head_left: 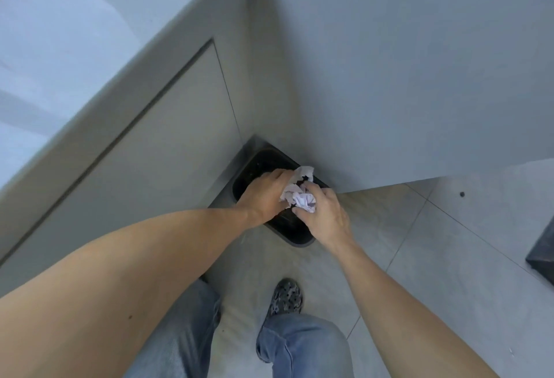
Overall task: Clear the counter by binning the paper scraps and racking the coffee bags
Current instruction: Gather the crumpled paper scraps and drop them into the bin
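Note:
A black bin (292,235) stands on the floor in the corner between a grey cabinet and a wall. Directly above its opening I hold crumpled white paper scraps (301,193) with both hands. My left hand (263,194) grips the wad from the left side. My right hand (325,212) pinches it from the right. Both hands press together around the paper, which hides much of the bin's inside. No coffee bags or rack are in view.
The grey cabinet (144,143) with a panel door runs along the left. A pale wall (404,77) rises on the right of the bin. My legs in jeans and one patterned shoe (286,296) stand on the tiled floor. A dark object (544,253) sits at the right edge.

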